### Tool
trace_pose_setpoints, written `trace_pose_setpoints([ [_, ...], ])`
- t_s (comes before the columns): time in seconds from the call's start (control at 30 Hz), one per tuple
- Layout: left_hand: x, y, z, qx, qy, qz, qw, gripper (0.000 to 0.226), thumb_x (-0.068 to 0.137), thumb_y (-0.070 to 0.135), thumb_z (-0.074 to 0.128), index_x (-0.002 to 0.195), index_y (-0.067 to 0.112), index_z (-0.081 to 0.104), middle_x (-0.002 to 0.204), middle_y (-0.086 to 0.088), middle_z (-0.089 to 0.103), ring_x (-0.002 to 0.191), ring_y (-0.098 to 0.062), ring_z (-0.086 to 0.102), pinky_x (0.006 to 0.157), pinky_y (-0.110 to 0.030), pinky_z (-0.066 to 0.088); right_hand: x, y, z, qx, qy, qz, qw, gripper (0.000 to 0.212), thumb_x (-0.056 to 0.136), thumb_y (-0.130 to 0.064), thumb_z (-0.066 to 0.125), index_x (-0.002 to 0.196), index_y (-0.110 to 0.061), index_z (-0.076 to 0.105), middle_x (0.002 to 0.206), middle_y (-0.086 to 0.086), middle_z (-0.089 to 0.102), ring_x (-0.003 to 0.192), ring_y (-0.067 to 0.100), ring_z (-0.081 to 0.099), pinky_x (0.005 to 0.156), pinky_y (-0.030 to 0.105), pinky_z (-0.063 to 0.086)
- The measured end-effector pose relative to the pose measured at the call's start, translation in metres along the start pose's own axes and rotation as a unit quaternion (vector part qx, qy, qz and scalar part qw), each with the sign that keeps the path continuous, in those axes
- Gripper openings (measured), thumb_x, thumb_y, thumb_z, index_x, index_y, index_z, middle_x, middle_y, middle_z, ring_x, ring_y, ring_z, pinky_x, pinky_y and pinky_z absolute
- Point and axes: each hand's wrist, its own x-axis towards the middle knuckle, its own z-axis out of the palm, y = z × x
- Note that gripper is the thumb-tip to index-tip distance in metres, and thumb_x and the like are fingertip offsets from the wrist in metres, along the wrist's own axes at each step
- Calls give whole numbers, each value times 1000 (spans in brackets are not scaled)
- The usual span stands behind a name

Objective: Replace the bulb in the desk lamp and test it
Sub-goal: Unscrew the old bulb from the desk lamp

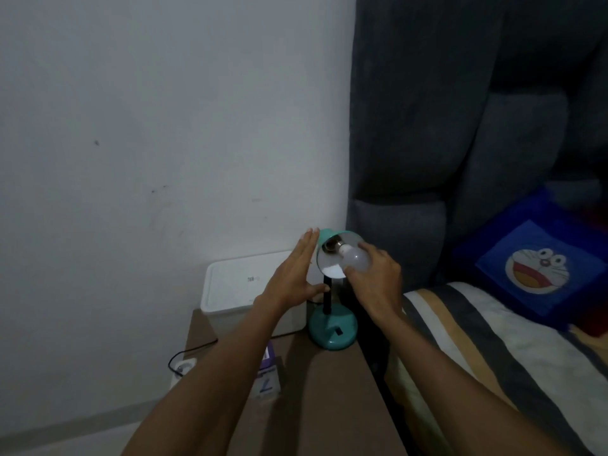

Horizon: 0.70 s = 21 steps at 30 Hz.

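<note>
Right hand (pixel 375 278) fingers clamping white bulb (pixel 355 258) at teal lamp shade (pixel 329 258) socket; left hand (pixel 292 274), fingers straight together, bracing shade. Best twisting gently, keeping bulb square, shade steady.

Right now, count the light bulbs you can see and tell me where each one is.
1. The white bulb sits at the teal lamp shade's socket, gripped by the right hand. A spare may be hidden in the small purple box on the table.
</note>
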Motion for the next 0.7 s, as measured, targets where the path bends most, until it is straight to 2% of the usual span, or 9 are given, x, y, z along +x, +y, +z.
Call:
trace_pose_setpoints([
  [0.1, -31, 6, -7, 4, 24, -58, 998, 120, 81, 44, 89, 169, 16, 11, 176, -3, 15, 162, -19, 15, 129, -42, 26, -13, -6, -9, 8, 5, -13, 1000, 57, 81, -23, 76, 134, -16, 59, 126, 12, 63, 111, 29, 61, 93, 39, 52],
  [0.23, -83, 2, -10, -8, 44, -115, 992, 111, 83, 46, 87, 167, 16, 21, 173, -7, 27, 160, -25, 21, 127, -41, 25, -41, -18, -6, 7, -5, -42, 999, 53, 79, -21, 75, 130, -15, 62, 121, 12, 66, 107, 29, 63, 89, 38, 53],
  [0.33, -123, -10, -4, -19, 57, -154, 986, 110, 81, 48, 88, 166, 15, 26, 170, -10, 32, 159, -29, 25, 126, -45, 27, -62, -22, 8, 8, -32, -58, 998, 51, 77, -20, 74, 127, -13, 64, 118, 11, 67, 105, 30, 63, 91, 41, 53],
  [0.4, -146, -17, 5, -33, 81, -185, 979, 109, 78, 49, 90, 163, 12, 32, 167, -13, 36, 156, -31, 30, 124, -46, 30, -74, -23, 22, -2, -54, -51, 997, 50, 76, -23, 75, 124, -15, 65, 115, 12, 68, 103, 32, 64, 89, 44, 53],
  [0.47, -165, -26, 16, -46, 98, -208, 972, 111, 73, 54, 90, 160, 9, 38, 164, -16, 41, 153, -34, 37, 123, -49, 34, -86, -18, 38, -26, -72, -32, 997, 50, 76, -25, 75, 124, -17, 65, 114, 13, 69, 102, 33, 65, 88, 41, 53],
  [0.6, -189, -39, 32, -97, 75, -250, 960, 111, 73, 42, 96, 162, 13, 36, 165, -16, 38, 152, -34, 36, 122, -47, 34, -105, 4, 66, -62, -115, 6, 991, 44, 81, -24, 73, 123, -15, 66, 114, 15, 70, 105, 34, 64, 87, 40, 51],
  [0.7, -197, -52, 44, -130, 70, -264, 953, 107, 72, 35, 97, 160, 13, 40, 156, -16, 47, 140, -31, 50, 113, -38, 42, -114, 22, 84, -62, -133, 38, 988, 36, 86, -32, 71, 118, -13, 68, 111, 15, 70, 104, 34, 65, 86, 40, 51],
])
